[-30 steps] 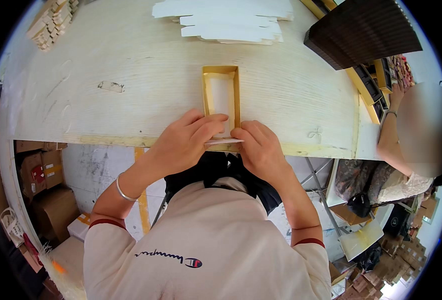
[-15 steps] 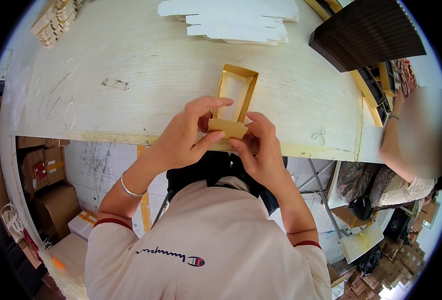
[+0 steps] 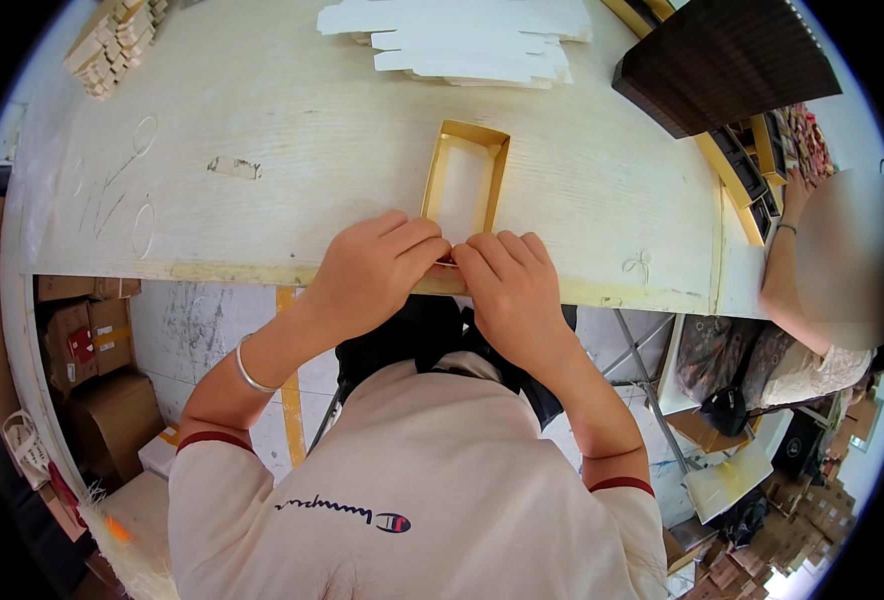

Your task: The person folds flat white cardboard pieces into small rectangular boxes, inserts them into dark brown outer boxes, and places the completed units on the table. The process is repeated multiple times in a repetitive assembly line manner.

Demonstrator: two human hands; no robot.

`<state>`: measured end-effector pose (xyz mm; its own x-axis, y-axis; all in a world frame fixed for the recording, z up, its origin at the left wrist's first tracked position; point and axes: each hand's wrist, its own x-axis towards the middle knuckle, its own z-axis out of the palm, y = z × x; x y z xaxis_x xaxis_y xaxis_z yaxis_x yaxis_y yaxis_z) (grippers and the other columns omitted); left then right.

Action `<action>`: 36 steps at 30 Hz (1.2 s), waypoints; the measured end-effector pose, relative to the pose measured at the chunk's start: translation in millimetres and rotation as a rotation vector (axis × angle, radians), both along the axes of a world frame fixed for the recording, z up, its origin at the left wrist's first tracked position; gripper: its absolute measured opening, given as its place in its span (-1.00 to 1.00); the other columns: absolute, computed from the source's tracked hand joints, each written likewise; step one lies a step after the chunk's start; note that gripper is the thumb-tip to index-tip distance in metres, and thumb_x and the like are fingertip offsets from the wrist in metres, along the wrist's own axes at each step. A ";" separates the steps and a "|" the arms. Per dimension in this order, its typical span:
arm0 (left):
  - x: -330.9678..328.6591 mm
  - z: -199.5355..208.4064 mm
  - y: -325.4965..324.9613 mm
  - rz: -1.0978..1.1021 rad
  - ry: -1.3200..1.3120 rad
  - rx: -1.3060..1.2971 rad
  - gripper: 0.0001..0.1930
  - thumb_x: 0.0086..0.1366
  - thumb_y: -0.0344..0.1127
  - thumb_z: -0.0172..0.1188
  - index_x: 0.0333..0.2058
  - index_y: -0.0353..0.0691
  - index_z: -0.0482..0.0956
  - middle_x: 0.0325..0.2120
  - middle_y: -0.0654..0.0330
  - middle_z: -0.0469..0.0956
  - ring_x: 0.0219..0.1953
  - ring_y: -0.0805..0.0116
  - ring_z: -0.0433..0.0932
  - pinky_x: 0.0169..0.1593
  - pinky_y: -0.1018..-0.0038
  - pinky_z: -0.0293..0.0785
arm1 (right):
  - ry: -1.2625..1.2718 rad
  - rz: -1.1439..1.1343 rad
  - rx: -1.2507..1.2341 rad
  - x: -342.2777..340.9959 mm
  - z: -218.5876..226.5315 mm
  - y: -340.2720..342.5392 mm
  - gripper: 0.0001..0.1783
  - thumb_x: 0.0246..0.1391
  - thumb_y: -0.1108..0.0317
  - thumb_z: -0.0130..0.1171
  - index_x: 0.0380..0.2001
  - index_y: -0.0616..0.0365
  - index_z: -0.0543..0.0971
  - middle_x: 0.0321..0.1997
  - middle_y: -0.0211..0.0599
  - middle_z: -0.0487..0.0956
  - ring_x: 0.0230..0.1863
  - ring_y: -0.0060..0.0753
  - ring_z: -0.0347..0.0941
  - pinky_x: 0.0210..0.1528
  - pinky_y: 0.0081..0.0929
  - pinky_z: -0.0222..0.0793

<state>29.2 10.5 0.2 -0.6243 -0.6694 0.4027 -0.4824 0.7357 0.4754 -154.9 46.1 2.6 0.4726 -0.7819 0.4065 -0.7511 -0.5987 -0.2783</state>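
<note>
My left hand (image 3: 377, 265) and right hand (image 3: 512, 285) pinch the near end of the gold box (image 3: 464, 185), side by side. It lies on the table (image 3: 292, 210).

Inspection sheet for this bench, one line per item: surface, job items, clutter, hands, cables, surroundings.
Surface: pale tabletop, marked in places.
Job items: open-topped gold box, near the table's front edge; its near end is partly hidden.
Clutter: white card stack toward the far side; dark ridged stack at far right.
Hands: left hand and right hand curled together at the box's near end; exact grip hidden.
Cables: nothing seen.
Surroundings: brown carton below left; co-worker's forearm at right.
</note>
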 end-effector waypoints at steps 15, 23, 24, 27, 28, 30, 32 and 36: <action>10.2 47.0 -30.6 -0.212 -0.341 0.115 -0.82 -0.01 -0.28 0.33 -0.49 -0.18 0.52 -0.37 0.19 0.49 -0.11 0.12 0.47 0.02 0.16 0.37 | -0.458 0.109 0.262 1.6 4.9 12.6 -0.67 -0.16 0.54 0.23 -0.22 0.20 0.51 -0.16 -0.16 0.44 -0.30 -0.17 0.44 -0.28 -0.31 0.36; 8.2 32.1 -23.2 -0.237 -0.237 0.157 -0.77 -0.09 -0.44 0.29 -0.41 -0.16 0.45 -0.07 0.15 0.43 0.18 0.01 0.30 0.31 0.00 0.10 | -0.180 -0.076 -0.039 -48.2 17.8 11.6 -0.46 -0.18 0.44 0.33 -0.01 0.11 0.51 0.22 0.00 0.34 0.08 -0.01 0.37 -0.01 -0.30 0.37; 5.4 33.4 -24.2 -0.239 -0.207 0.184 -0.73 -0.09 -0.44 0.29 -0.36 -0.15 0.45 -0.02 0.13 0.41 0.18 0.00 0.30 0.31 0.03 0.11 | -0.110 -0.039 -0.028 -52.0 20.7 8.0 -0.47 -0.18 0.42 0.33 -0.02 0.12 0.52 0.22 0.01 0.33 0.11 0.00 0.36 0.02 -0.31 0.35; 1.9 34.1 -24.7 -0.182 -0.160 0.219 -0.52 -0.09 -0.44 0.31 -0.10 -0.15 0.44 0.17 0.05 0.31 0.19 -0.02 0.29 0.29 0.17 0.16 | -0.085 0.023 0.095 -62.2 5.7 -5.4 -0.64 -0.19 0.37 0.33 -0.25 0.18 0.52 -0.04 -0.06 0.42 -0.06 -0.03 0.39 -0.06 -0.30 0.34; 4.2 30.8 -24.4 -0.140 -0.126 0.251 -0.48 -0.08 -0.43 0.32 -0.07 -0.16 0.43 0.17 0.05 0.32 0.19 -0.01 0.30 0.28 0.19 0.16 | -0.069 0.046 0.151 -64.8 0.3 -12.7 -0.68 -0.19 0.37 0.33 -0.31 0.19 0.52 -0.11 -0.07 0.43 -0.11 -0.04 0.39 -0.09 -0.29 0.35; 8.4 23.4 -24.4 -0.052 -0.042 0.305 -0.42 -0.08 -0.41 0.34 0.00 -0.18 0.42 0.16 0.04 0.33 0.19 0.00 0.30 0.26 0.22 0.18 | -0.155 0.094 0.135 -66.6 -1.6 -18.5 -0.74 -0.19 0.37 0.33 -0.46 0.20 0.47 -0.29 -0.12 0.37 -0.22 -0.05 0.36 -0.17 -0.27 0.33; 16.8 9.6 -25.5 -0.102 -0.092 0.204 -0.34 -0.09 -0.36 0.38 0.07 -0.21 0.39 0.07 0.04 0.41 0.13 0.02 0.35 0.21 0.23 0.22 | -0.164 0.132 0.178 -68.2 -3.1 -22.1 -0.75 -0.18 0.36 0.33 -0.48 0.21 0.46 -0.30 -0.11 0.36 -0.23 -0.04 0.36 -0.19 -0.27 0.33; 9.8 0.9 -23.2 -0.073 0.008 0.244 -0.31 -0.08 -0.35 0.40 0.10 -0.20 0.36 0.09 0.05 0.40 0.11 0.05 0.35 0.21 0.23 0.19 | -0.213 0.147 0.259 -81.3 9.1 -30.5 -0.73 -0.17 0.34 0.36 -0.42 0.20 0.50 -0.17 -0.08 0.41 -0.18 -0.01 0.39 -0.14 -0.21 0.34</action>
<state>39.0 -12.7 1.1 -0.6717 -0.7008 0.2403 -0.4276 0.6316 0.6468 -236.2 15.6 11.7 0.5138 -0.8018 0.3053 -0.5712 -0.5852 -0.5756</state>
